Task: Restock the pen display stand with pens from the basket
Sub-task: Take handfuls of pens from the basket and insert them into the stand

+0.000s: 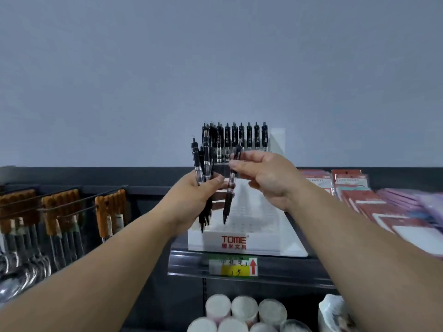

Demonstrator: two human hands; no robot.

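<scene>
A white stepped pen display stand (249, 226) marked TOME sits on the dark shelf straight ahead. Its back row holds several black pens (242, 137) standing upright; the lower rows of holes look bare. My left hand (194, 190) grips a bundle of black pens (203, 168) above the stand's left side, tips pointing down. My right hand (266, 178) pinches a single black pen (230, 185) near its upper end, tip down, just right of the bundle. The basket is out of view.
Wooden-handled ladles (60, 212) hang from hooks at the left. Packets of stationery (374, 200) lie on the shelf to the right. A price label (233, 267) sits on the shelf edge below the stand. White rolls (244, 312) fill the lower shelf.
</scene>
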